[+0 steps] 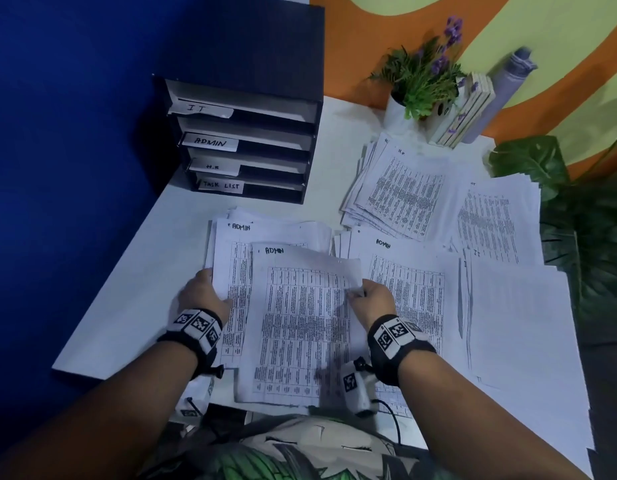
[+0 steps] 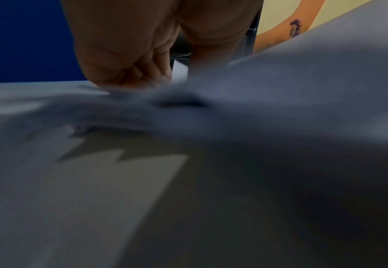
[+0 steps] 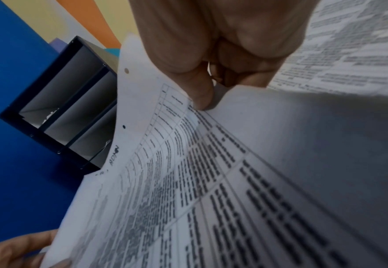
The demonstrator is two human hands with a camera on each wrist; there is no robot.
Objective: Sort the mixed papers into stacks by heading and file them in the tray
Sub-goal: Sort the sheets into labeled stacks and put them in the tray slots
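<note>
Right grip [image 1: 371, 297] pinches table-printed ADMIN sheet [image 1: 300, 327]; left grip [image 1: 204, 296] holds stack [image 1: 227, 271].

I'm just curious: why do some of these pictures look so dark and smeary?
Head view: dim but sharp enough to read ADMIN on the sheet. Left wrist view: paper too close, blurred and shadowed below the left hand. Right wrist view: print near the right hand sharper, smearing lower down.

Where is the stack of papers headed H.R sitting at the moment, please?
In the head view the H.R stack lies on the white desk, far right of centre, in front of the potted plant and right of the black filing tray.
</note>
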